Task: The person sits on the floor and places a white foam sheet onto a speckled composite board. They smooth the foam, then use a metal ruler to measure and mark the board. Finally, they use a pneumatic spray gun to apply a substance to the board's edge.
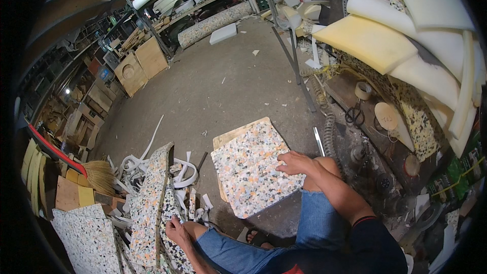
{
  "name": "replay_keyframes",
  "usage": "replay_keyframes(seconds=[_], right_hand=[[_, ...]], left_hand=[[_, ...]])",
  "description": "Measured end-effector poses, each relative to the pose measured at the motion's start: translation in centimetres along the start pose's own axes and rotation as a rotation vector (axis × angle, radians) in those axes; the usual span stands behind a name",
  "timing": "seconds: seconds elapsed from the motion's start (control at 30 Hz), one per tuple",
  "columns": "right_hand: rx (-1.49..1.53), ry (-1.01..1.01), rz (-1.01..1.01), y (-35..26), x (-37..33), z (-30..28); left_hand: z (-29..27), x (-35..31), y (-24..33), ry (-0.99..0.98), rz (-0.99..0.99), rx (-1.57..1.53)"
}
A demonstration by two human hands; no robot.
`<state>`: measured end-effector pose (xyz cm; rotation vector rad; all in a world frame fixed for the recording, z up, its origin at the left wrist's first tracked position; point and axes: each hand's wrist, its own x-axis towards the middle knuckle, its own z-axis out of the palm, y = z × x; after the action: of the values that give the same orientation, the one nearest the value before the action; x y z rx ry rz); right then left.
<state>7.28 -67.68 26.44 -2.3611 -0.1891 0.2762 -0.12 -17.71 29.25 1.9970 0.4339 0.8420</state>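
Observation:
A square of speckled foam (252,172) lies in front of me over a thin wooden board (225,138), whose edge shows along the far and left sides. My right hand (294,164) rests on the right part of the foam square, fingers apart. Beside my left knee, my left hand (177,231) is closed at the edge of a long speckled foam piece (149,198). That piece leans on a pile of offcuts, and part of the left hand's grip is hidden.
White foam strips (134,165) and a straw broom (99,175) are on the left. To the right stands a low bench with scissors (355,115) and a tape roll (363,90), near stacked yellow foam sheets (368,40). A foam roll (215,23) lies at the back.

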Motion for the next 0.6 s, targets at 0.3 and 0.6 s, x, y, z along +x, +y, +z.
replay_keyframes(seconds=[0.3, 0.6], right_hand=[[-0.013, 0.032, -0.046, 0.48, -0.14, -0.03], [-0.011, 0.007, -0.011, 0.51, -0.2, -0.26]], left_hand=[[0.07, 0.31, -1.04, -0.023, 0.021, -0.027], [-0.15, 0.12, -0.85, -0.021, 0.038, 0.043]])
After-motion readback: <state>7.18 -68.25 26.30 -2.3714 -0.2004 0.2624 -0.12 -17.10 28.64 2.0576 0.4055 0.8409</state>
